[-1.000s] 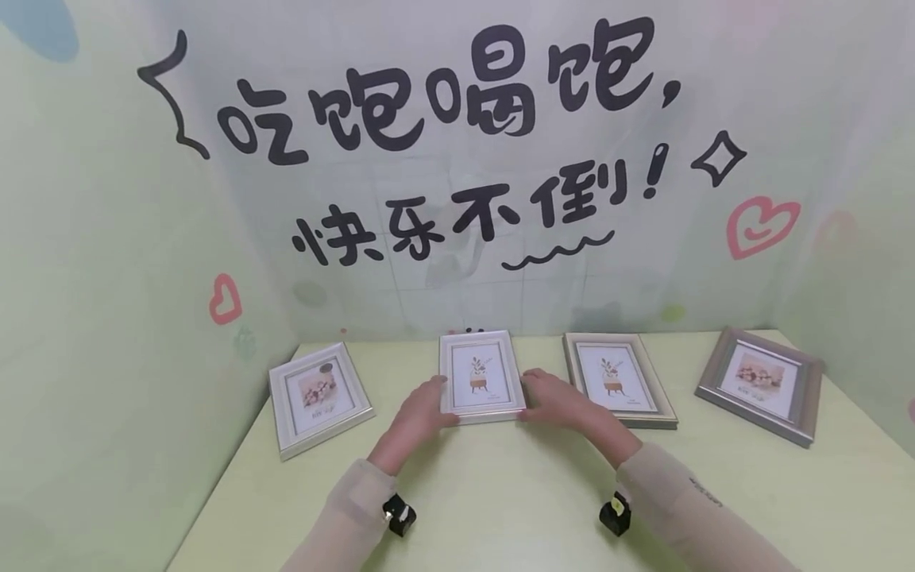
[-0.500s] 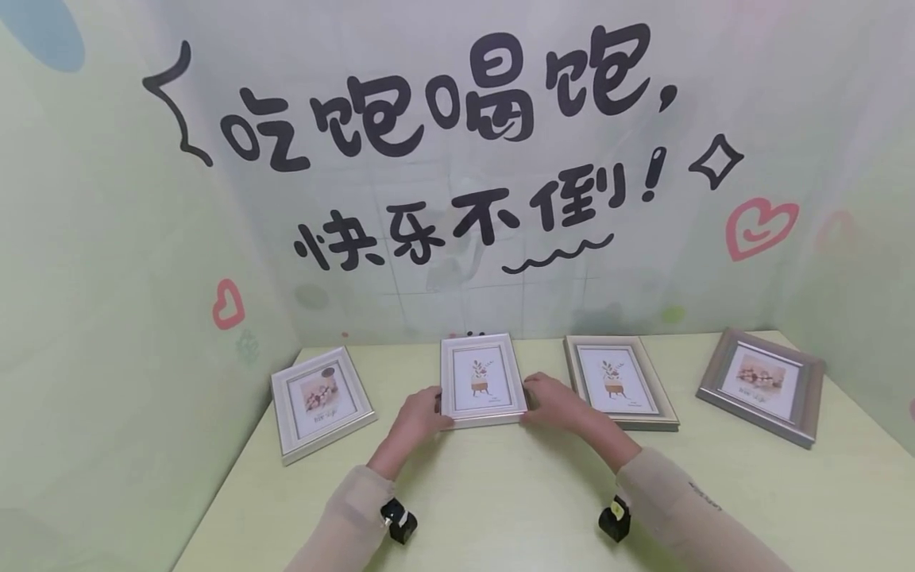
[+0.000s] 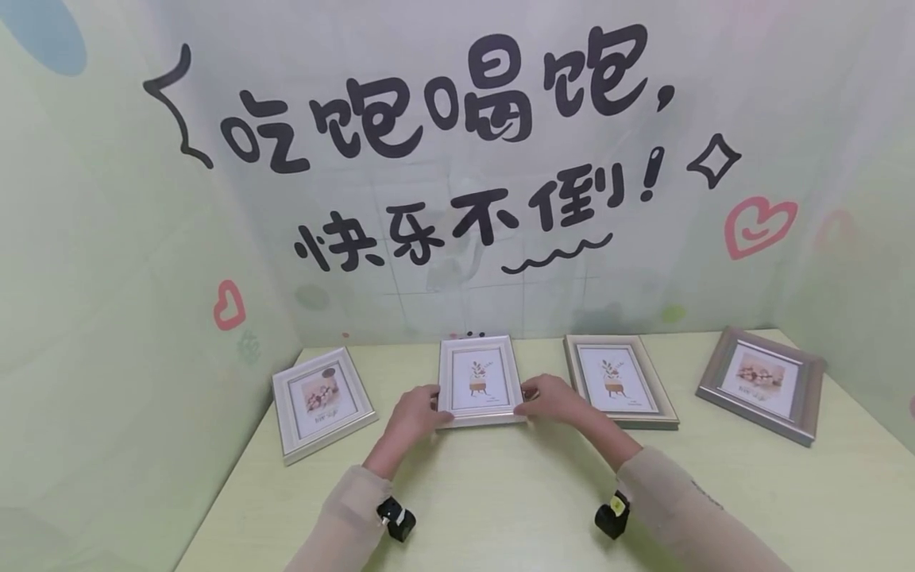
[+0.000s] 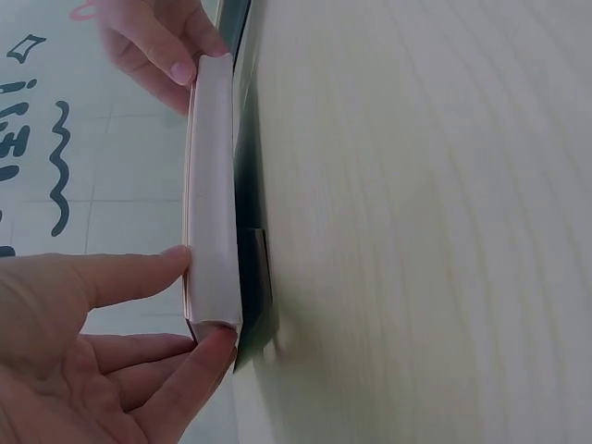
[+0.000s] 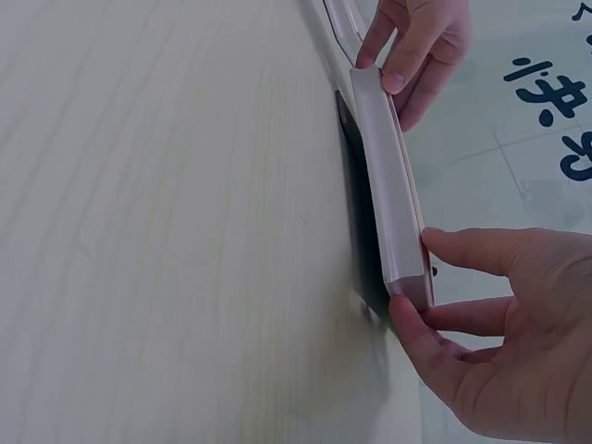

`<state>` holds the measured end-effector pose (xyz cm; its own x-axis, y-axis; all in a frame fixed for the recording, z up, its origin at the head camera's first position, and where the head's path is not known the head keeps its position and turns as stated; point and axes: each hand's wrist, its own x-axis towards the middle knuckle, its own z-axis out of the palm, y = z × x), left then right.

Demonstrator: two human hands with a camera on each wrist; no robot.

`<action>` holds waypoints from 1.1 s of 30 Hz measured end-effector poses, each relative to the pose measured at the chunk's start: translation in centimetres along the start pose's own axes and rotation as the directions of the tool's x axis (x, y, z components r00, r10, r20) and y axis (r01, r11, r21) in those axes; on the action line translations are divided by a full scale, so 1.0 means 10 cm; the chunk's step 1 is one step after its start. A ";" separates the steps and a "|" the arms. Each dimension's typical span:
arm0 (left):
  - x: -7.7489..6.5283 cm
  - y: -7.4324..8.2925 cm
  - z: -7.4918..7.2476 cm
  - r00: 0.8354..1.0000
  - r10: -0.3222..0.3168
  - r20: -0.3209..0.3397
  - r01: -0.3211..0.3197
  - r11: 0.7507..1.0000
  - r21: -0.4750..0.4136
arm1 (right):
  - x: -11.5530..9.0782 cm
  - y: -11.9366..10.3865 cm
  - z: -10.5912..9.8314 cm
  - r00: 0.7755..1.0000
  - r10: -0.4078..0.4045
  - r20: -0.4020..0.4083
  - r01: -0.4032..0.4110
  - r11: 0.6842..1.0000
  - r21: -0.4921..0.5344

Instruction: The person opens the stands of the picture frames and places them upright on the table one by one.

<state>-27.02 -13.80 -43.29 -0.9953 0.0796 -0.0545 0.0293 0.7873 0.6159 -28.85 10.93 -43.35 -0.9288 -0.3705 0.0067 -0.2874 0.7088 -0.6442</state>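
Observation:
A white photo frame (image 3: 479,381) with a plant picture stands in the middle of the row at the back of the table. My left hand (image 3: 415,413) grips its left side near the bottom corner, thumb at the front edge. On the opposite side my right hand (image 3: 554,401) pinches the right edge low down, its thumb overlapping the front. Both wrist views show the frame's pale bottom edge (image 4: 215,194) between the two hands, with a dark panel (image 5: 361,203) behind it, angled toward the table. Fingertips behind the frame are partly hidden.
To the left sits another white photo frame (image 3: 293,433). A beige frame (image 3: 665,405) stands close to the right hand, with a brown-grey frame (image 3: 804,397) farther right. A printed curtain (image 3: 457,302) backs the pale wooden table (image 3: 486,508).
Both hands have shifted slightly around the lower sides of the white frame, and the right thumb now overlaps its front more. The frame stays at nearly the same spot; the other frames have not moved.

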 end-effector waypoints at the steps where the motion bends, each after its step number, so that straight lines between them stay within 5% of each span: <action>1: 0.00 0.00 0.00 1.000 0.000 -0.001 0.000 1.000 0.003 | 0.01 0.00 0.00 1.000 0.020 -0.001 -0.020 1.000 0.008; 9: -0.01 0.00 -0.01 1.000 -0.010 -0.012 0.010 1.000 -0.005 | 0.07 -0.04 0.04 0.996 0.091 -0.005 -0.091 0.996 -0.012; 16: -0.02 -0.04 -0.01 0.999 -0.038 -0.029 0.035 0.994 -0.102 | 0.04 -0.10 0.11 0.993 0.111 -0.039 -0.111 0.994 0.018; 21: 0.01 0.00 -0.02 0.996 0.012 -0.084 -0.026 0.986 -0.165 | 0.02 -0.16 0.14 0.986 0.133 -0.098 -0.131 0.991 0.025; 24: 0.04 0.04 -0.01 0.992 0.038 -0.122 -0.064 0.973 -0.221 | 0.01 -0.19 0.12 0.979 0.134 -0.156 -0.134 0.991 0.015; 33: 0.03 0.18 0.06 0.964 -0.043 -0.263 -0.071 0.911 -0.407 | -0.05 -0.23 0.06 0.954 0.123 -0.275 -0.125 0.992 0.010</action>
<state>-27.19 -11.99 -42.67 -0.9847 -0.1182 0.1278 0.0593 0.4621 0.8848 -27.58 9.13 -42.38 -0.9853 -0.1015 0.1376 -0.1670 0.7434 -0.6477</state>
